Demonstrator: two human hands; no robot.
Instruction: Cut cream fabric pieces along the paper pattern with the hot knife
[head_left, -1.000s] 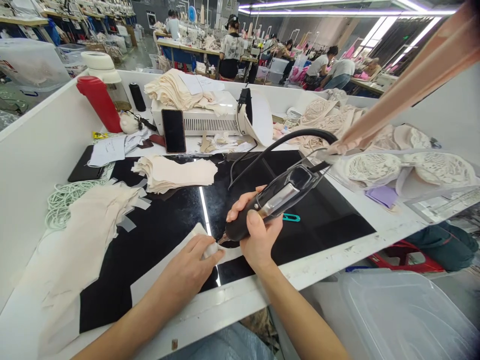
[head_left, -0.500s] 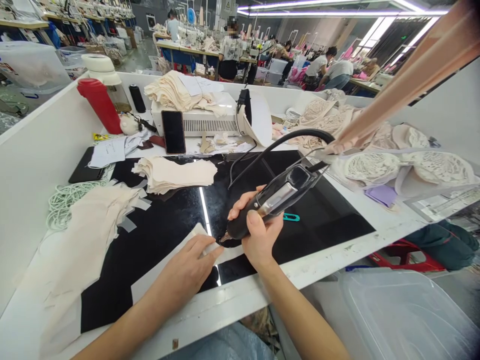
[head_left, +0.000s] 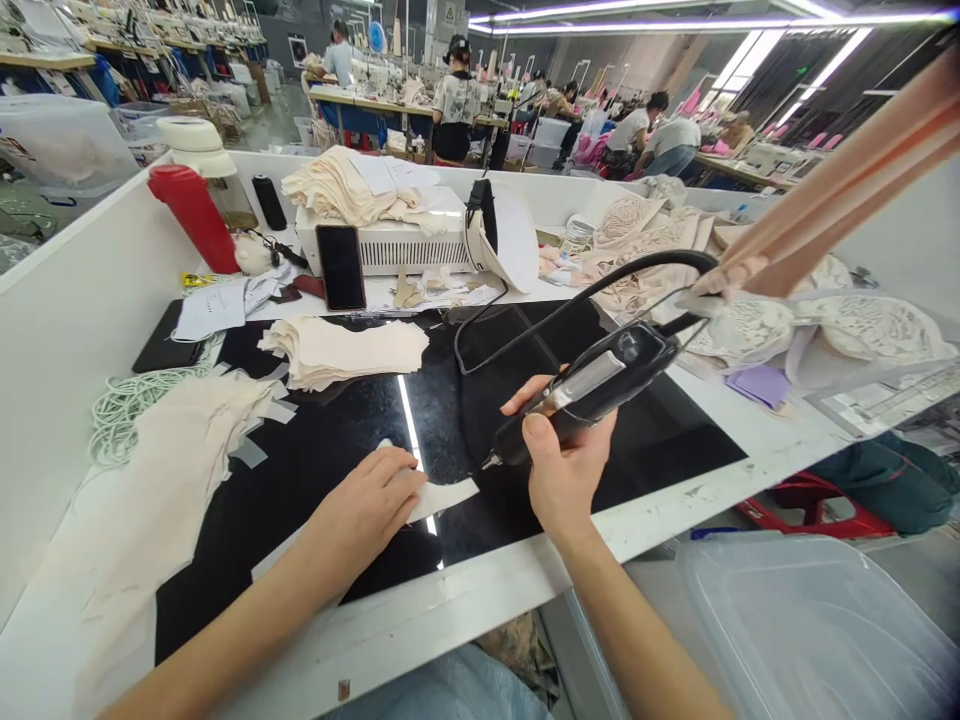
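Observation:
My right hand (head_left: 564, 468) is closed round a black corded hand tool (head_left: 592, 385), whose metal tip hovers just off the right end of a cream fabric piece (head_left: 444, 495) lying on the black glass worktop (head_left: 660, 440). My left hand (head_left: 367, 512) lies flat on the left part of that fabric piece, fingers stretched out and pressing it down. The tool's black cable (head_left: 570, 300) loops back over the worktop.
A stack of cream fabric pieces (head_left: 341, 350) lies mid-table, more cream cloth (head_left: 157, 470) at the left. A white machine box (head_left: 390, 240), a phone (head_left: 340, 266), a red bottle (head_left: 193, 215), lace cups (head_left: 870, 325) and a clear plastic bin (head_left: 810, 630) surround the worktop. Other people work at far benches.
My right hand has lifted the tool and moved it right, away from the fabric. My left hand has slid slightly left and flattened on the fabric piece.

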